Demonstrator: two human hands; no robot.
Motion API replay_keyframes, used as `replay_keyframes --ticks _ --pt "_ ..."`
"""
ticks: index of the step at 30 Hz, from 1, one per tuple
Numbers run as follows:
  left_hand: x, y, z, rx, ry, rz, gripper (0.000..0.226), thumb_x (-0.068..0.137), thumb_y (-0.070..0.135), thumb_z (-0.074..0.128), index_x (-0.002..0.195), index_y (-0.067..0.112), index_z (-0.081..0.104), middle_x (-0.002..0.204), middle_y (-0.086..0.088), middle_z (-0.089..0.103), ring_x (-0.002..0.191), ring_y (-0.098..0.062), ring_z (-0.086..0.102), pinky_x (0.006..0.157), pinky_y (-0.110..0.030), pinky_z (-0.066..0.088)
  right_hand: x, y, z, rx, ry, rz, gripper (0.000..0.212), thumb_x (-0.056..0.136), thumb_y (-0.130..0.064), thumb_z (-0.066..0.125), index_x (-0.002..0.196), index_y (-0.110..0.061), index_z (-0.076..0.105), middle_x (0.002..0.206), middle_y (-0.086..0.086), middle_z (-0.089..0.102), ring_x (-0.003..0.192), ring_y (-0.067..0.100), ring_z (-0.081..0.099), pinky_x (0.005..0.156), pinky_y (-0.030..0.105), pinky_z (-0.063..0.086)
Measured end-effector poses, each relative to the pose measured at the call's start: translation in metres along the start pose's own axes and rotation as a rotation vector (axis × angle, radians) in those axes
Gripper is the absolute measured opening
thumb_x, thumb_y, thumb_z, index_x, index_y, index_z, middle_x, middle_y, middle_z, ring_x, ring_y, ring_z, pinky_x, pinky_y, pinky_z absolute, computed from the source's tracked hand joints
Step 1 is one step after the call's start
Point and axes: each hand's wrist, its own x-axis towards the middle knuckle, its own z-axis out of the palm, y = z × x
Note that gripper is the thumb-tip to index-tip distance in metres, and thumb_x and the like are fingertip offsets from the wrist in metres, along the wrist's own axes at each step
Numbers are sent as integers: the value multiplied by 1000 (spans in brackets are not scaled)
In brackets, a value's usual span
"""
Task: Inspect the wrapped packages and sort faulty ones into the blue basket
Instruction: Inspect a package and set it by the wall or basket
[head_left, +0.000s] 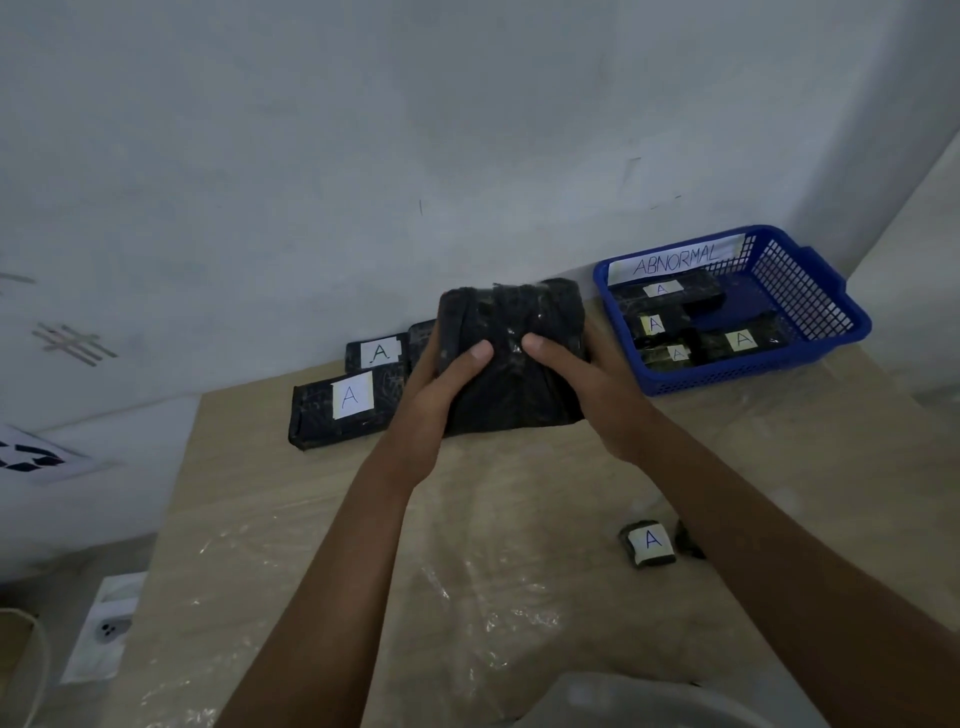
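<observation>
Inspection step: left hand (441, 384) and right hand (582, 384) grip black wrapped package (511, 353), label unseen. Next: rotate, judge; blue basket (810, 312) at 2 o'clock.

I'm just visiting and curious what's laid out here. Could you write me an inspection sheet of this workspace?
Surface: wooden table under crinkled clear plastic film.
Job's things: black wrapped package held up in both hands; two A-labelled packages lying at the left; blue basket labelled ABNORMAL holding four labelled packages; small labelled package near the right forearm.
Clutter: nothing seen.
Hands: left hand and right hand grip the package.
Cables: a pale cord at the lower left.
Surroundings: whitish wall, socket below.
</observation>
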Motion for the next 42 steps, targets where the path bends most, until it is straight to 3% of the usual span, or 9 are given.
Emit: replay_keyframes --ticks 8,14,20,23,26,30,35,39,42 --pt "10 3 -1 -61 57 -72 59 84 36 74 138 17 63 130 -7 72 122 -25 68 112 -48 48 2 7 -6 -16 -111 71 67 93 -23 73 152 -31 42 140 -5 63 126 11 63 106 34 54" --pt "8 -3 0 -12 22 -72 65 77 32 75 137 15 61 129 -6 72 121 -24 67 108 -44 50 6 0 -6 12 -14 79 40 98 -17 65 135 -31 57 118 -11 71 102 1 71 78 16 56" --pt "11 2 0 37 87 -97 67 67 49 76 127 22 69 121 -2 75 112 -19 70 104 -45 54 2 -1 -5 -46 -42 121 58 95 -28 66 149 -25 46 126 -8 64 97 -5 69 76 12 55" --pt "7 2 -2 118 22 -72 71 76 59 73 140 34 55 132 10 68 117 -5 66 105 -32 51 4 -8 -3 -42 3 190 36 99 -28 63 133 -28 55 120 -3 63 97 4 67 72 18 55" --pt "7 1 -10 186 -10 45 114 70 55 76 163 39 12 152 15 46 127 8 55 102 -21 50 4 -14 -2 -52 -21 313 19 96 -46 60 112 -38 54 122 2 64 110 18 63 90 36 54" --pt "9 9 -16 217 9 132 114 71 49 79 163 37 14 156 7 44 132 -2 54 98 -20 53 0 -19 0 -83 -174 354 59 81 -80 48 128 -45 43 126 -6 59 120 17 59 104 46 50" --pt "9 14 -15 81 88 8 87 69 62 77 146 28 52 136 -3 66 122 -21 66 97 -37 58 1 -15 1 -151 -199 138 78 85 -45 76 149 -41 31 125 -22 52 109 -6 57 80 10 53" --pt "5 13 -8 -13 46 -54 50 86 53 63 128 26 65 122 1 75 115 -17 70 94 -31 55 7 -10 1 -119 -123 43 103 82 -43 79 164 -36 16 136 -24 48 122 -3 55 95 17 52" --pt "1 8 -4 -64 41 -89 55 84 43 68 135 23 61 127 -1 73 119 -19 69 95 -31 57 13 -6 0 -86 -55 68 106 74 -52 84 162 -36 26 145 -10 53 127 10 59 105 33 53"
